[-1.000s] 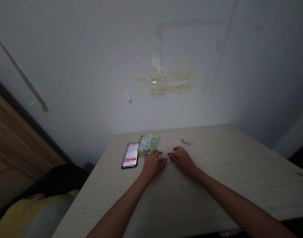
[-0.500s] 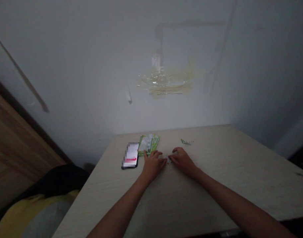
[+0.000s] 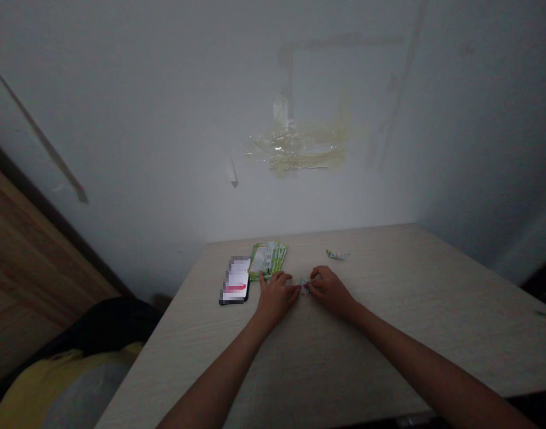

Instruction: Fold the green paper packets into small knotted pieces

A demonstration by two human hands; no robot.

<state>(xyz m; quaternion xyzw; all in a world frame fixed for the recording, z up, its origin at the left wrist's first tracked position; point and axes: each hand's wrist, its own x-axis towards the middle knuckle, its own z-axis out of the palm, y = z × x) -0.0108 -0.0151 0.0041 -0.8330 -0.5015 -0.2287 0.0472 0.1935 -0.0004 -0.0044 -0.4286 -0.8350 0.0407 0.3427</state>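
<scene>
Both hands rest on a pale wooden table (image 3: 389,333), fingertips meeting over a small crumpled wrapper (image 3: 304,286). My left hand (image 3: 274,296) has its fingers curled, pinching the wrapper's left side. My right hand (image 3: 329,290) is curled too and pinches the wrapper from the right. The piece is tiny and dim, so its print is unreadable. A stack of green and white packets (image 3: 267,258) lies just beyond my left hand, and a phone (image 3: 235,280) with a lit screen lies to its left.
Another small green wrapper (image 3: 337,255) lies farther back on the table, right of the packets. The table stands against a white wall with old tape marks (image 3: 295,149). At the lower left are yellow and dark fabric (image 3: 71,369) and a wooden panel (image 3: 18,262).
The hands have barely moved. The fingers shifted slightly on the small wrapper, which sits a touch farther from me than before.
</scene>
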